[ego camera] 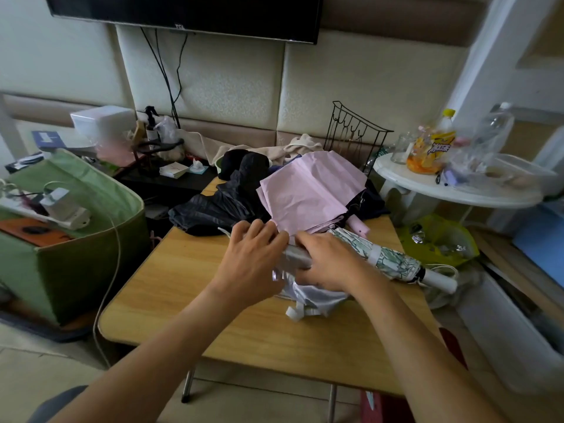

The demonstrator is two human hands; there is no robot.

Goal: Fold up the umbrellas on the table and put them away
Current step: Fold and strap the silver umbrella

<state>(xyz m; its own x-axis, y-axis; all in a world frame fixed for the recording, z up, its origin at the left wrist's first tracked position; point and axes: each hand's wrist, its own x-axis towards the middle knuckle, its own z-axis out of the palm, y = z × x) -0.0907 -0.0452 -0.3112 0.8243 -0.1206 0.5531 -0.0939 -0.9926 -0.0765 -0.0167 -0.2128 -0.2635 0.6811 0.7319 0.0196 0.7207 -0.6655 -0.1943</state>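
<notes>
On the worktop [189,288] I had both hands, left [250,257] and right [325,264], gripping the silver umbrella [308,288], mid-roll; next, probably, wrapping its strap [294,312] tight.

— Where are the arms?
— Both bare forearms reach forward from the bottom edge, converging toward the middle; the wrists sit close together.
— And the left hand [250,257]?
— Palm down, back to the camera; fingers bent forward and spread a little, tips pressing down.
— The right hand [326,264]?
— Just beside the left, nearly touching; fingers curled down in a grip, knuckles raised; the thumb is hidden.
</notes>
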